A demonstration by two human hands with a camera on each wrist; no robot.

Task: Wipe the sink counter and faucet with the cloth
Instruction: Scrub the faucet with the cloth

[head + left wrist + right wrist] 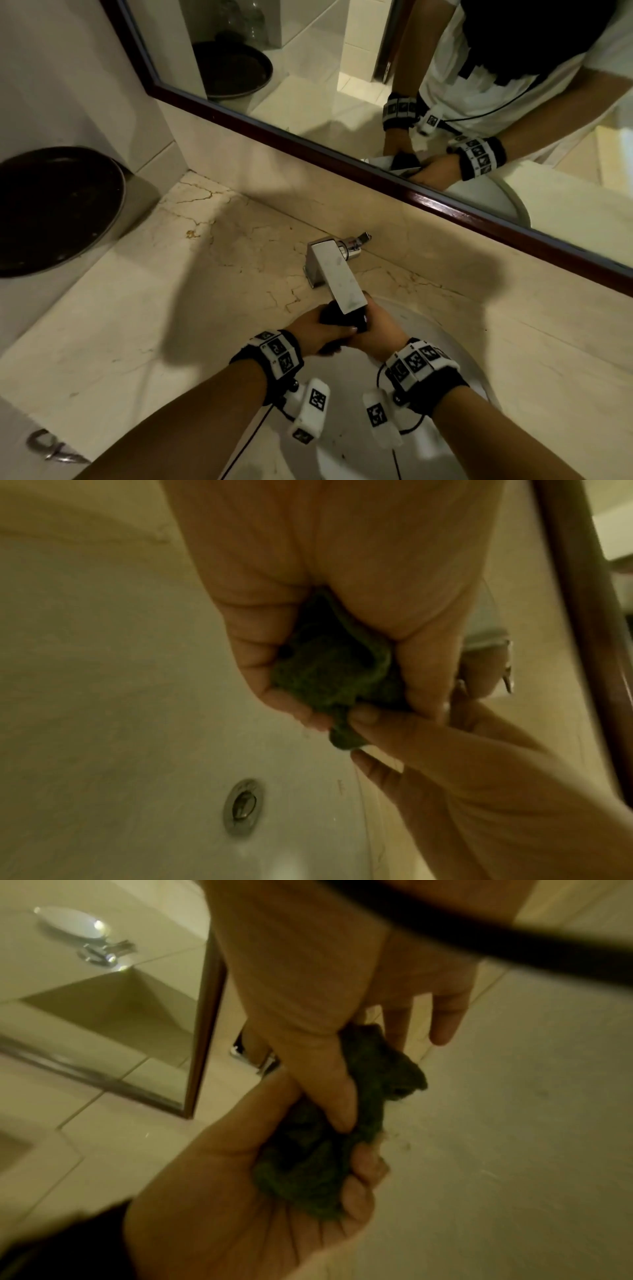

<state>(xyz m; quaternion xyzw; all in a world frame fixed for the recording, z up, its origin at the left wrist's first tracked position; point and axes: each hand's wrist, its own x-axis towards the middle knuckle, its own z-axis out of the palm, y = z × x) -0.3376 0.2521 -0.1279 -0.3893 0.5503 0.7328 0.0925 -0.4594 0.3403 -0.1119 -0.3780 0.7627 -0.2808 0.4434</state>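
A dark green cloth is bunched up between both my hands, right under the tip of the square chrome faucet, above the white sink basin. My left hand grips one end of the cloth with curled fingers. My right hand pinches the other end of the cloth with its thumb, while two of its fingers stick out straight. The marble counter spreads to the left of the faucet.
A framed mirror runs along the wall behind the faucet. A round black dish stands on the counter's far left corner. A metal object lies at the near left. The basin's drain sits below my hands.
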